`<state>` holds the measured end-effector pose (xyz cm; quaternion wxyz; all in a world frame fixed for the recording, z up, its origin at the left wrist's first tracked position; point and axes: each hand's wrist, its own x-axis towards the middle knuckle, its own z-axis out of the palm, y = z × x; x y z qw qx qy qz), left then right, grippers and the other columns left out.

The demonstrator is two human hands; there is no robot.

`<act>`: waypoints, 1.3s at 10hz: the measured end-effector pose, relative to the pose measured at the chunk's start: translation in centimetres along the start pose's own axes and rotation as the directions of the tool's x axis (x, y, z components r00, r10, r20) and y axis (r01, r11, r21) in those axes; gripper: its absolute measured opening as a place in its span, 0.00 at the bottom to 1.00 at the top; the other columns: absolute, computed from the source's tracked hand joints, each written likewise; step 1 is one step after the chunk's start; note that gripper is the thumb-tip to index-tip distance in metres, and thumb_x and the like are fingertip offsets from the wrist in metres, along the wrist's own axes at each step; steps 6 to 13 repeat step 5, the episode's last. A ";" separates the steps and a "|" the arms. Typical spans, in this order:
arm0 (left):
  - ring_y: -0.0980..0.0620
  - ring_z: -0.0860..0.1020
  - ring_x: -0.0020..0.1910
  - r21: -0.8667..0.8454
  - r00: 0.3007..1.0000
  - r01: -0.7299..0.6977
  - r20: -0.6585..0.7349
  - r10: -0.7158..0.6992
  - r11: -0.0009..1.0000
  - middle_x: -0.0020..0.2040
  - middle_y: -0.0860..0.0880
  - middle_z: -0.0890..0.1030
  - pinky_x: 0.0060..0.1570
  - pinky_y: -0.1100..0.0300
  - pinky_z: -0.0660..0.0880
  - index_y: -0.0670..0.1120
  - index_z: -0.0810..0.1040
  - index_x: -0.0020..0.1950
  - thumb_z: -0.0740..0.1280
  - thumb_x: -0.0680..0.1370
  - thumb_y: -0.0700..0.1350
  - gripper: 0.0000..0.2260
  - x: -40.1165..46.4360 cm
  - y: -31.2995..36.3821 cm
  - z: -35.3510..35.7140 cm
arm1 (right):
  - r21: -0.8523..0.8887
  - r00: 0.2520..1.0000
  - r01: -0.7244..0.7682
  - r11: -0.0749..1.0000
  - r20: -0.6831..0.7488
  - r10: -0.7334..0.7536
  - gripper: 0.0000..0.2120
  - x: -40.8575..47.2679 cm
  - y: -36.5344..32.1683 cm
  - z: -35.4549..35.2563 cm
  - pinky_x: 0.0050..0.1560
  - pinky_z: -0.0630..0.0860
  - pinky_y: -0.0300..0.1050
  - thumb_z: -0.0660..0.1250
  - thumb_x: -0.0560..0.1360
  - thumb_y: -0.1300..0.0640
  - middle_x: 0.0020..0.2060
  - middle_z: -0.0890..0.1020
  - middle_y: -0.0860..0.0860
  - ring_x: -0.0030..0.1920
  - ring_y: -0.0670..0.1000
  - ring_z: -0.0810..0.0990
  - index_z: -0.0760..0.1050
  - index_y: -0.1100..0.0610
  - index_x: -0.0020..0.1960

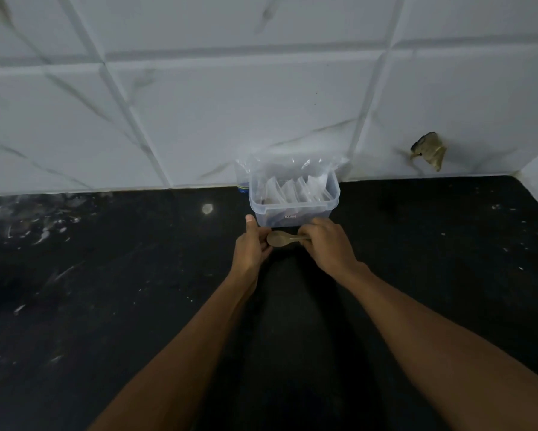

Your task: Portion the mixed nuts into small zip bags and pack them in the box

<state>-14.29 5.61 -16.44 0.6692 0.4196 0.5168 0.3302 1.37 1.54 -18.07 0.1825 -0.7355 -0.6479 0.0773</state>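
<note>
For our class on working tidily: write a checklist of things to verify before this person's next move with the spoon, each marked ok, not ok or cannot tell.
1. Spoon held by right hand: ok.
2. Left hand beside spoon bowl, steadying it: cannot tell.
3. Box upright on the counter: ok.
4. Box open, no lid on: ok.
5. Small bags standing inside box: ok.
6. Nuts on the spoon: cannot tell.

Your hands meet just in front of the clear box (294, 209), which stands near the tiled wall (199, 119) with a plastic bag (246, 169) wedged behind it, so you have no way round the back. The black desk (106, 275) lies open to the left and right of the box. The box's top is uncovered, with small bags (295, 189) standing inside.
</note>
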 end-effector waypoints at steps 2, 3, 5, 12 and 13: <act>0.51 0.79 0.56 0.023 0.999 0.046 -0.021 -0.045 0.999 0.50 0.48 0.82 0.62 0.57 0.73 0.47 0.80 0.51 0.47 0.84 0.59 0.26 2.1 -1.0 -0.1 | -0.011 0.999 -0.027 1.000 0.046 0.028 0.05 1.2 1.1 1.9 0.46 0.71 0.48 0.66 0.75 0.58 0.47 0.80 0.52 0.50 0.55 0.78 0.81 0.55 0.47; 0.49 0.77 0.61 0.060 0.998 0.058 -0.030 -0.057 0.996 0.59 0.43 0.81 0.65 0.55 0.72 0.41 0.78 0.62 0.47 0.84 0.59 0.29 2.4 -1.3 -0.1 | -0.019 0.998 -0.035 0.999 0.049 0.036 0.05 1.2 1.1 2.3 0.46 0.72 0.49 0.66 0.75 0.59 0.46 0.80 0.52 0.49 0.55 0.78 0.81 0.55 0.47; 0.48 0.76 0.64 0.094 0.998 0.058 -0.030 -0.055 0.994 0.63 0.42 0.80 0.67 0.51 0.72 0.40 0.76 0.67 0.47 0.84 0.60 0.30 2.5 -1.5 -0.5 | -0.074 0.997 -0.051 0.996 0.061 0.056 0.11 1.1 1.1 2.3 0.52 0.69 0.47 0.68 0.75 0.57 0.53 0.79 0.52 0.56 0.54 0.76 0.80 0.54 0.57; 0.48 0.76 0.64 0.094 0.998 0.058 -0.030 -0.055 0.994 0.63 0.42 0.80 0.67 0.51 0.72 0.40 0.76 0.67 0.47 0.84 0.60 0.30 2.5 -1.5 -0.5 | -0.074 0.997 -0.051 0.996 0.061 0.056 0.11 1.1 1.1 2.3 0.52 0.69 0.47 0.68 0.75 0.57 0.53 0.79 0.52 0.56 0.54 0.76 0.80 0.54 0.57; 0.48 0.76 0.64 0.094 0.998 0.058 -0.030 -0.055 0.994 0.63 0.42 0.80 0.67 0.51 0.72 0.40 0.76 0.67 0.47 0.84 0.60 0.30 2.5 -1.5 -0.5 | -0.074 0.997 -0.051 0.996 0.061 0.056 0.11 1.1 1.1 2.3 0.52 0.69 0.47 0.68 0.75 0.57 0.53 0.79 0.52 0.56 0.54 0.76 0.80 0.54 0.57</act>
